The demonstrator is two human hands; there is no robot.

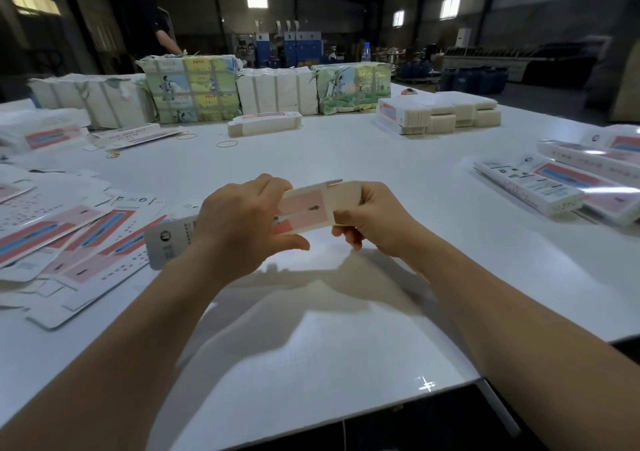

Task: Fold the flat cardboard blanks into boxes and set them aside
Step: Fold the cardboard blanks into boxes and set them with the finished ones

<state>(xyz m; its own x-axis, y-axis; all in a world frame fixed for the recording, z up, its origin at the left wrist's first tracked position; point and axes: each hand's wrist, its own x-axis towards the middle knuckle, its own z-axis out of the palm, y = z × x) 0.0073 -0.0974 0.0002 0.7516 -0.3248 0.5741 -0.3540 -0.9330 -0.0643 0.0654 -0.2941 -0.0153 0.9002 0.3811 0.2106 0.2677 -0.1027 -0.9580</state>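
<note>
Mid-fold: left hand (242, 218) and right hand (367, 222) grip one blank (304, 213), fingers curled | finished boxes (540, 187) rest right | flat blanks (69, 239) wait left

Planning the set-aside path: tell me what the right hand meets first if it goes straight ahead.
Right hand points inward-left; it would first meet the pink-and-white cardboard blank it already grips, then probably the left hand.

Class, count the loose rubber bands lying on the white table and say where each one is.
3. One rubber band lies mid-table, one just left of it beside the flat blanks, one nearer the left edge. Others may be hidden under the cardboard.
</note>
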